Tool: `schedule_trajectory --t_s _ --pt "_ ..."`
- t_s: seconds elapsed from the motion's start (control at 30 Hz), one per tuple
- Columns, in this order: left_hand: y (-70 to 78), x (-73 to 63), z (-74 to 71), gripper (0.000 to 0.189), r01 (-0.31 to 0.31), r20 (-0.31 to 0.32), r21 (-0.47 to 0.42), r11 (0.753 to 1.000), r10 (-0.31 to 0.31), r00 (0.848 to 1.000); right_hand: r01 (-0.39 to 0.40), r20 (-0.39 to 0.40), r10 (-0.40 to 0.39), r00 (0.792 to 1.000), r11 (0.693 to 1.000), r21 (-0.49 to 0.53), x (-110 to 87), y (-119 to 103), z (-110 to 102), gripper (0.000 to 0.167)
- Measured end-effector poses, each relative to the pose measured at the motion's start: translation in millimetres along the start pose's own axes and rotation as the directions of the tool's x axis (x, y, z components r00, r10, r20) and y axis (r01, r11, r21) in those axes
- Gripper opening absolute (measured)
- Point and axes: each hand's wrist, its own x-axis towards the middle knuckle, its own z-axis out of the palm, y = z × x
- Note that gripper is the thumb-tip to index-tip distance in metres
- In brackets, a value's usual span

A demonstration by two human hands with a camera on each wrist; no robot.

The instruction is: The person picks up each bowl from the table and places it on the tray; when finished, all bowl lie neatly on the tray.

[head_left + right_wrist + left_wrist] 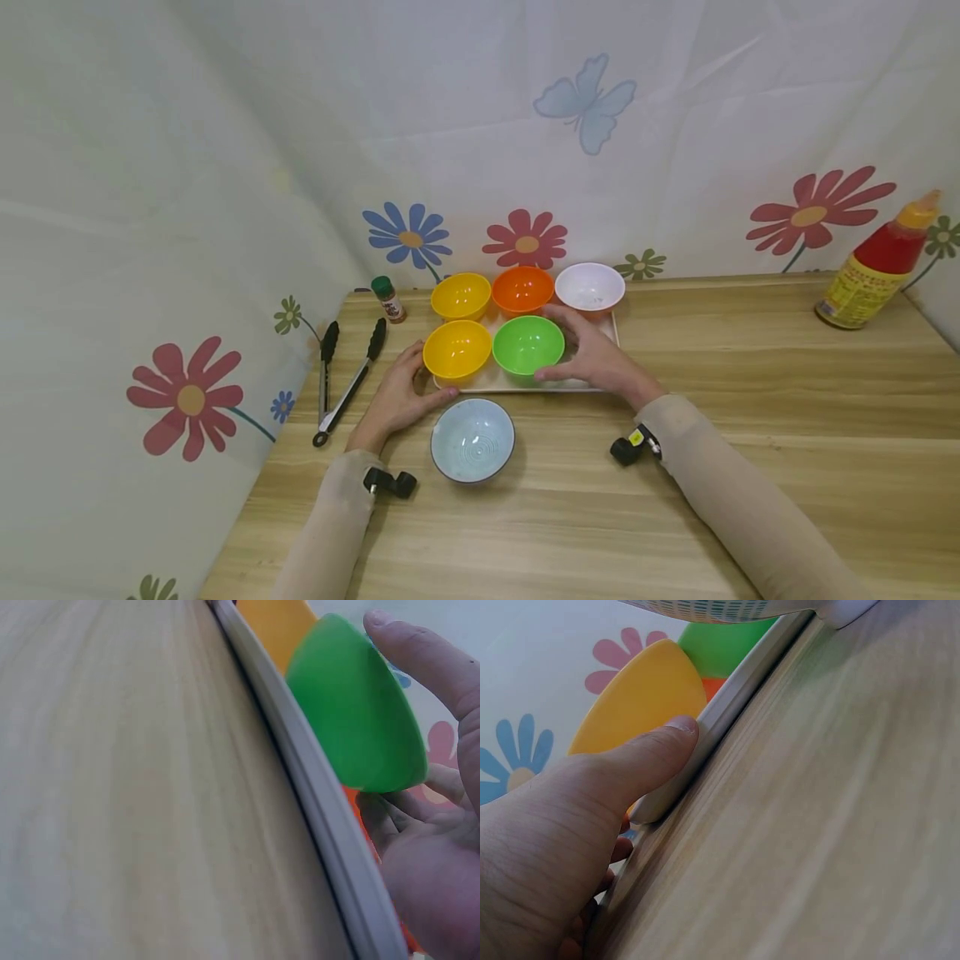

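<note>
My left hand [397,396] curves around the front left corner of a white tray [480,387], beside the front yellow bowl [457,350]. Its thumb [656,754] lies along the tray's front edge, while the other fingers are partly hidden beyond the corner. On the right side, my right hand [596,354] is spread around the green bowl [528,346]. Its thumb [420,656] is by the rim and its fingers are at the far side, close to the bowl's lower part. A grey-blue bowl [472,442] sits on the table in front of the tray.
Behind stand another yellow bowl [461,297], an orange bowl [522,290] and a white bowl [589,287]. Black-tipped tongs [348,392] and a green-capped spice jar [388,300] are at left. A red sauce bottle [873,271] stands far right. A flowered curtain [465,125] borders the table.
</note>
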Motion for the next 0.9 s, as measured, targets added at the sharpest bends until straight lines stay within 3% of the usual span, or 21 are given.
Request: schedule_trajectory --t_s 0.3,0.5,0.67,0.9 --pt "-1.2 0.7 1.0 0.088 -0.003 -0.003 -0.005 1.0 0.003 1.0 0.043 -0.027 -0.039 0.999 0.99 0.137 -1.7 -14 -12 0.107" --pt "-0.6 1.1 0.9 0.088 0.002 -0.002 -0.01 1.0 -0.002 1.0 0.127 -0.102 -0.115 0.988 0.984 0.125 -3.8 -34 -21 0.098" --pt "1.4 0.5 -0.5 0.088 0.003 -0.001 -0.016 1.0 -0.003 1.0 0.246 -0.115 -0.23 0.966 0.958 0.146 -13.5 -71 -24 0.096" --pt "1.3 0.0 -0.4 0.088 -0.002 0.0 -0.013 1.0 0.002 1.0 0.404 -0.073 -0.399 0.914 0.882 0.241 -33.1 -120 -11 0.103"
